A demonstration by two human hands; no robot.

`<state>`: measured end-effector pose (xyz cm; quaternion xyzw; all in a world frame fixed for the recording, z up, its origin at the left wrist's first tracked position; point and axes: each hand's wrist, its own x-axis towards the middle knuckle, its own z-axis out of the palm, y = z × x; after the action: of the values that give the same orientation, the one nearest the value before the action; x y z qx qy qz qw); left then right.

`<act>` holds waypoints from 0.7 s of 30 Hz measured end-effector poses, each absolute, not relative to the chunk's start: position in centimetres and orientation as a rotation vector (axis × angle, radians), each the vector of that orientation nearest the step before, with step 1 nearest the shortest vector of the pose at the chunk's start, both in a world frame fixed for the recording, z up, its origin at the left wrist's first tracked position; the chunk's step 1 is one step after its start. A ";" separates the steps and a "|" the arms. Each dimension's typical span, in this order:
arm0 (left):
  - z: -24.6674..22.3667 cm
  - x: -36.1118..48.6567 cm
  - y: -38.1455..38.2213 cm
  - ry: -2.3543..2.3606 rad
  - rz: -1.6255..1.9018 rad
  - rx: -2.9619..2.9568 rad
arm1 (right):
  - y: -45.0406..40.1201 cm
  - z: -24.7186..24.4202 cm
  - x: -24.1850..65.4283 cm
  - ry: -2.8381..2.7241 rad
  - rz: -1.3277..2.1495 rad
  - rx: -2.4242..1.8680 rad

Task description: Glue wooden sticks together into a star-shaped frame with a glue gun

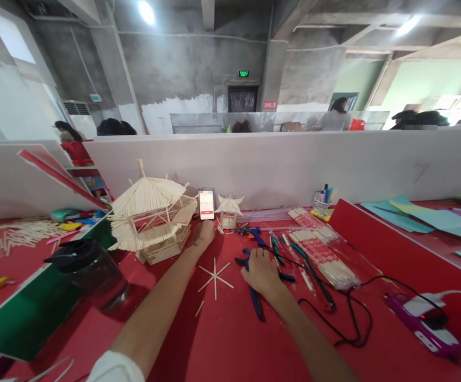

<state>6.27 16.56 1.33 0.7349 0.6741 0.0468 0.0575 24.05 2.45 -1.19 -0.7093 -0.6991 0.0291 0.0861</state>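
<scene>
My left hand (pixel 205 234) reaches forward, just below an upright phone (pixel 207 206) with a lit screen. Its fingers point away and are mostly hidden; whether they touch the phone I cannot tell. With fingers curled, my right hand (pixel 262 269) lies over blue-handled pliers (pixel 255 304), whose handles stick out below and to the right. Between my arms, thin wooden sticks form a six-armed star (pixel 215 276) on the red table, with one short loose stick (pixel 200 308) below it. A large stick-built pavilion (pixel 154 215) stands left of my left hand, a small pavilion (pixel 228 210) behind.
A blue glue gun (pixel 254 235) lies beyond my right hand. Bagged stick bundles (pixel 321 257), green-handled tools and a black cable (pixel 353 313) spread right, near a purple power strip (pixel 427 326). A dark water bottle (pixel 95 276) leans left, by a green divider (pixel 35 307).
</scene>
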 end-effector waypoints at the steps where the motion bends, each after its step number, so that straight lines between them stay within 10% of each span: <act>1: 1.1 6.4 16.9 2.050 0.143 2.217 | 2.5 -1.2 24.2 -2.086 0.088 -2.113; 21: 0.4 6.8 18.5 1.984 0.158 2.254 | 6.5 -1.0 30.3 -1.926 0.041 -2.022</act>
<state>6.76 18.45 0.38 0.7479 0.6583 0.0524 0.0676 30.35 6.48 -0.97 -0.7131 -0.6792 0.0144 0.1734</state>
